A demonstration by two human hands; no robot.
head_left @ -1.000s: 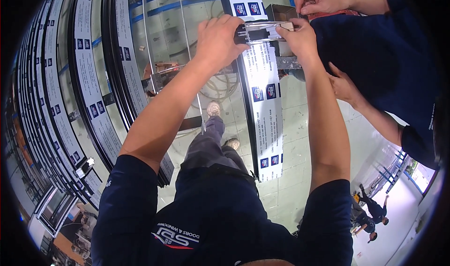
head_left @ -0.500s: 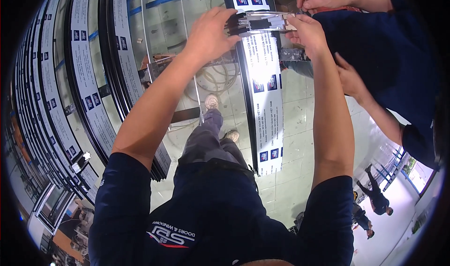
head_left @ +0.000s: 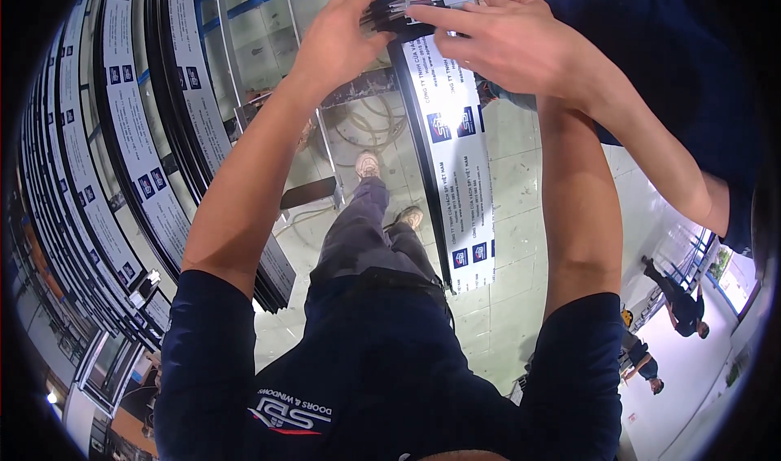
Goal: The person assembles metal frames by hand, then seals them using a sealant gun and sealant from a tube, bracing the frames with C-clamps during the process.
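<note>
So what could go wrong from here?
A co-worker's hand reaches across the right forearm to the metal piece, so someone might get bumped or pinched. If the left hand slips on that piece, it could drop and scratch the wrapped bar below.

A workshop with long metal stock. On the left, many slender dark profiles lie side by side, faced with pale printed film; a wide film-covered bar runs down the middle. Blue metal bars show between them. A hose lies coiled on the pale tiled floor. Dark-clothed co-workers appear far right.
</note>
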